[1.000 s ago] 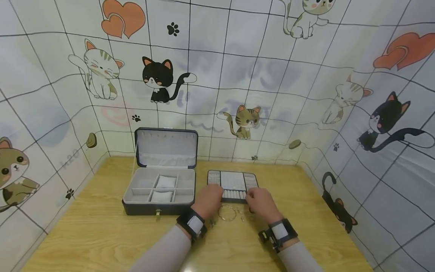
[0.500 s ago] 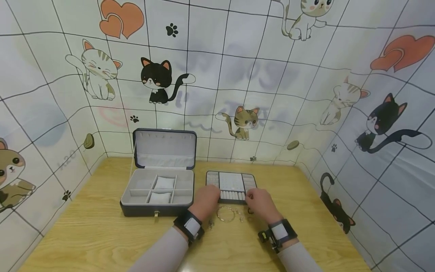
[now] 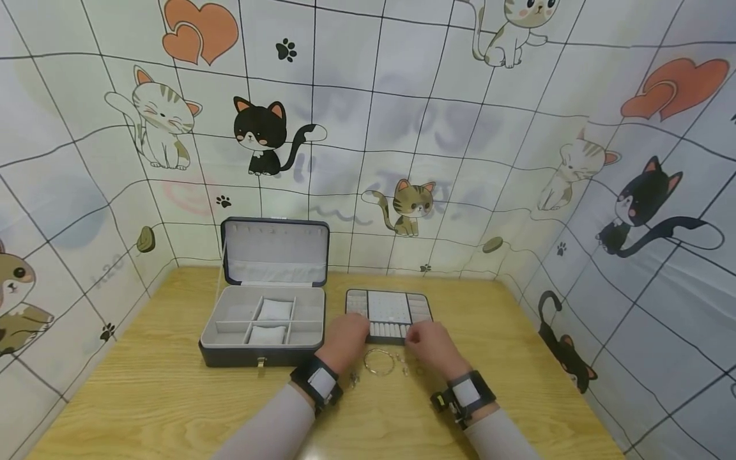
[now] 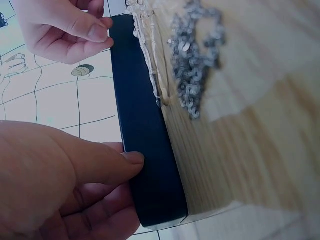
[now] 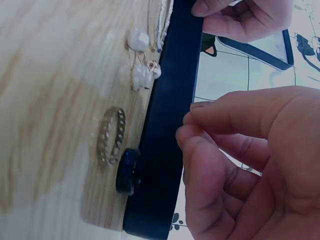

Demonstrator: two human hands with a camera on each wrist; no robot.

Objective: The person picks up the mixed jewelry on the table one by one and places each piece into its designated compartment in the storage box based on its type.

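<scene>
A dark-sided jewellery tray (image 3: 388,305) with pale compartments and ring rolls lies on the table. My left hand (image 3: 347,333) grips its left end, the thumb on the dark front side and the other fingers behind it in the left wrist view. My right hand (image 3: 432,345) is at the front right edge, thumb and forefinger tips together by the rim; no item shows between them. In front lie a gold bangle (image 3: 378,363), a silver chain (image 4: 195,60), pearl earrings (image 5: 139,41), a chain-link ring (image 5: 111,137) and a dark ring (image 5: 128,172).
To the left stands an open dark jewellery box (image 3: 259,356) with its lid up and pale cushions (image 3: 268,335) inside. A cat-print cloth (image 3: 345,128) encloses the wooden table (image 3: 144,396) at the back and sides.
My right hand has shifted slightly left along the tray's front edge, and the dark ring near it is now hidden in the head view. My left hand keeps its hold on the tray.
</scene>
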